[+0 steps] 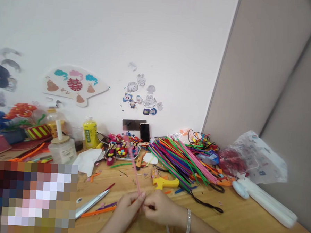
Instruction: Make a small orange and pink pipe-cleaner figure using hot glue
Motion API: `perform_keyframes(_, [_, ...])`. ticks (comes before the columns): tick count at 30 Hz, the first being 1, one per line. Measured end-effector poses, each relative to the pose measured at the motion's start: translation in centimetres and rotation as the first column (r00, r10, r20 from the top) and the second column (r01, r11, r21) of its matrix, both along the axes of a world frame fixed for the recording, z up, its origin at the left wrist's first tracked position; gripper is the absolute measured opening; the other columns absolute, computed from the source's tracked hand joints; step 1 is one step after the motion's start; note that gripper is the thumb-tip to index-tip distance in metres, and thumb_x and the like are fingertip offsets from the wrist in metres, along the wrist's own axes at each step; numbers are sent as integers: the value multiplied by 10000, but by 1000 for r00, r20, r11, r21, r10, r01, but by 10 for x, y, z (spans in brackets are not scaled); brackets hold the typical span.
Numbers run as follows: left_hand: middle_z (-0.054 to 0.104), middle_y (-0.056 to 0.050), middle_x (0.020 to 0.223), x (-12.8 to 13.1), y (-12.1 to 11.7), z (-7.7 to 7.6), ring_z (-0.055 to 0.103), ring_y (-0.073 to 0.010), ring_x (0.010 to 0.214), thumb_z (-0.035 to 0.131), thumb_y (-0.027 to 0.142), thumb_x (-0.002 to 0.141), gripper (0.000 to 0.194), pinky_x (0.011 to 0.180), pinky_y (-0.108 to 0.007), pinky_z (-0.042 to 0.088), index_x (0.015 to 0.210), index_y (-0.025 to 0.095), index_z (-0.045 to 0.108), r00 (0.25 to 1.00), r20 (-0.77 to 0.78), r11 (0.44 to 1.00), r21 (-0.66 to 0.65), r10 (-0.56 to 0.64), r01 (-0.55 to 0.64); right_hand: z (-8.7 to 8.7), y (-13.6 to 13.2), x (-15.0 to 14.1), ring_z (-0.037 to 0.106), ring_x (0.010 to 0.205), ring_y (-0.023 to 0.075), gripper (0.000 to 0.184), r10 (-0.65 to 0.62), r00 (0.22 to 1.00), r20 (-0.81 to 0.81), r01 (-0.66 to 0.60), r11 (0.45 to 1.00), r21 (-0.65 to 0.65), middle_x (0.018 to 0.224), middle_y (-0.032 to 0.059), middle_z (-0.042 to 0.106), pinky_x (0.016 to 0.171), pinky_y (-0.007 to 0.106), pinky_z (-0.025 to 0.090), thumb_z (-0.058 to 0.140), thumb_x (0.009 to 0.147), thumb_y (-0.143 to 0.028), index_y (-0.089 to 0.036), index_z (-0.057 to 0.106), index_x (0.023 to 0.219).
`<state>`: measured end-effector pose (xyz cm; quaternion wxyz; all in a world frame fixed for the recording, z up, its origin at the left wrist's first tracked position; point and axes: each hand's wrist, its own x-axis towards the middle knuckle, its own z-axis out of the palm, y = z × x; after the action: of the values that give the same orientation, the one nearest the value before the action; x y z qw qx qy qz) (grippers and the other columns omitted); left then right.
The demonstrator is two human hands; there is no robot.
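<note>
A pink pipe cleaner (135, 166) rises from between my two hands, its upper end blurred. My left hand (130, 205) is closed, pinching it between thumb and fingers. Right up against it, my right hand (159, 207) is curled shut, its fingertips meeting the left thumb at the pipe cleaner's lower part, which the fingers mostly hide. Just beyond the right hand lies a yellow glue gun (166, 182). Large scissors (95, 202) lie to the left of my left hand, beside orange pipe cleaners (98, 211).
A big bundle of coloured pipe cleaners (179, 159) lies at the back right. Small figures stand on a tray (127, 157) near the wall. A yellow bottle (90, 132), a glass jar (62, 150), a phone (144, 132) and a white stick-like device (271, 202) surround the work area.
</note>
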<state>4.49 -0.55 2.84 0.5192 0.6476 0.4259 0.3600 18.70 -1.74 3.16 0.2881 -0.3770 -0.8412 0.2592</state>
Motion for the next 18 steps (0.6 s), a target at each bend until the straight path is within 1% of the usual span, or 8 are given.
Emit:
perform_keyframes(1, [361, 57, 428, 0, 0, 0, 310, -96, 440, 477, 702, 569, 532, 418, -215, 227, 434, 192, 408, 1000, -5, 1000, 2, -17, 17, 1, 0, 1, 264, 438, 52, 256, 15, 999, 30, -15, 1000, -3, 464, -77, 256, 426, 194, 184, 449, 670, -69, -172, 314, 477])
perform_keyframes(3, [346, 68, 400, 1, -1, -1, 287, -85, 409, 478, 706, 565, 534, 406, -212, 209, 435, 193, 409, 1000, 19, 1000, -24, 16, -15, 3, -1, 2, 282, 451, 55, 246, 8, 999, 37, -8, 1000, -11, 480, -74, 279, 435, 195, 195, 453, 696, -90, -168, 347, 488])
perform_keyframes(6, [296, 100, 325, 1, 0, 0, 232, -64, 334, 468, 710, 575, 530, 376, -203, 162, 452, 198, 410, 983, 99, 982, -121, 156, -144, 6, -2, 1, 320, 505, 66, 231, -46, 998, -49, 45, 999, -22, 532, -67, 321, 465, 189, 232, 469, 777, -218, -164, 415, 559])
perform_keyframes(8, [311, 101, 298, 1, 0, 1, 235, -60, 300, 447, 717, 587, 538, 362, -199, 159, 465, 194, 429, 970, 132, 969, -167, 204, -182, 7, -3, -2, 351, 541, 75, 221, -81, 993, -91, 81, 997, -4, 562, -61, 360, 497, 189, 261, 464, 803, -276, -164, 449, 614])
perform_keyframes(11, [331, 88, 272, 1, 0, 0, 258, -60, 277, 424, 726, 595, 553, 352, -200, 176, 428, 199, 397, 973, 149, 975, -162, 175, -151, 5, -4, -6, 388, 583, 85, 242, -121, 984, -130, 129, 990, 55, 595, -44, 405, 546, 196, 290, 391, 848, -267, -162, 459, 641])
perform_keyframes(13, [329, 87, 268, 3, -1, 0, 264, -60, 275, 448, 715, 588, 544, 350, -199, 175, 413, 205, 374, 977, 145, 979, -152, 157, -135, 3, -4, -8, 390, 581, 85, 275, -143, 976, -163, 156, 985, 68, 595, -39, 408, 550, 199, 292, 349, 865, -265, -161, 444, 629])
perform_keyframes(15, [313, 96, 281, 4, -3, 1, 254, -61, 280, 481, 698, 576, 522, 347, -199, 167, 423, 210, 375, 976, 135, 976, -157, 171, -150, 1, -3, -8, 368, 550, 81, 293, -163, 968, -192, 176, 983, 53, 565, -44, 382, 524, 199, 278, 341, 864, -268, -164, 415, 600])
perform_keyframes(18, [296, 102, 339, 3, -5, 4, 239, -66, 321, 495, 670, 586, 491, 354, -203, 165, 448, 213, 379, 975, 109, 973, -145, 194, -178, 1, 0, -6, 310, 506, 70, 291, -162, 967, -197, 166, 986, 6, 524, -57, 323, 475, 197, 236, 359, 838, -236, -169, 366, 555])
